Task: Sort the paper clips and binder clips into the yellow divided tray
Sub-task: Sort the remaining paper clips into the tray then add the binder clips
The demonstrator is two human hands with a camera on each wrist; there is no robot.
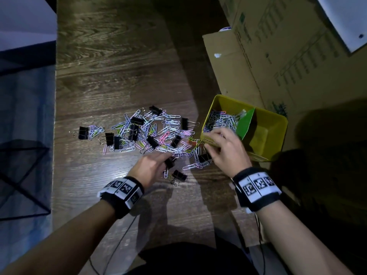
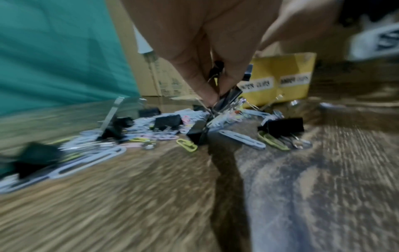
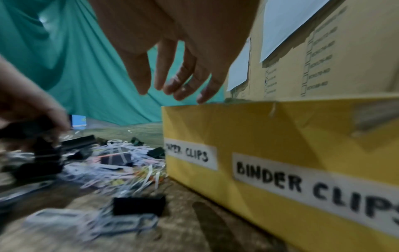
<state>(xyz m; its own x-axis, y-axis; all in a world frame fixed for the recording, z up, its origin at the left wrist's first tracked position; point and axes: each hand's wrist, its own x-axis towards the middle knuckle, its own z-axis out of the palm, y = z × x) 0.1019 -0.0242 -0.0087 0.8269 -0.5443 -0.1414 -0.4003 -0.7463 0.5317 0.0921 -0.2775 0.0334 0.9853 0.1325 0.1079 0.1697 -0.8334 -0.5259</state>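
left hand (image 1: pixel 149 166) pinched a stiff, light binder clip (image 2: pixel 226 97) by its wire handles; right hand (image 1: pixel 226 147) hovered slack-fingered over yellow tray (image 1: pixel 278 124).

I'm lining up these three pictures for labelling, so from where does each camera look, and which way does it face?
Head: above, looking down at the clip pile; both forearms, left hand and right hand show.
Left wrist: low over the floor, facing along the left hand pinching a binder clip.
Right wrist: low, facing along the open right hand above the yellow tray rim; the left hand shows at the left edge.
Shared: all three show the tray and pile.
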